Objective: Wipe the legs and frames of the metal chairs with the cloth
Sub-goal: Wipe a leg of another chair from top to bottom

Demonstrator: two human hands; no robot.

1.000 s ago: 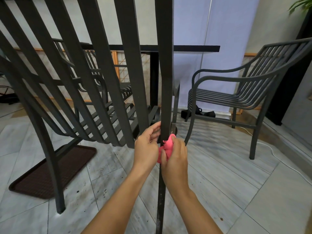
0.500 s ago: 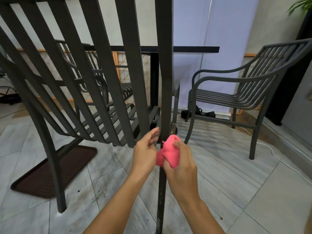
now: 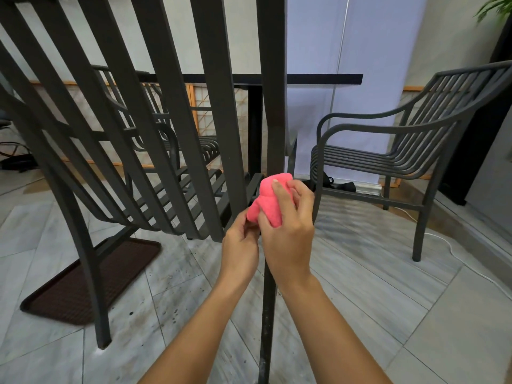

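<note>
Right hand clutching pink cloth against chair leg, left hand pinching the cloth's lower corner, leg running down between both wrists

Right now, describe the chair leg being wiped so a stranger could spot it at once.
Start at the big slatted chair back filling the left and centre. Its right edge is a dark upright bar, the chair leg, running down to the bottom of the picture. It alone has the pink cloth bunched against it, between both hands.
</note>
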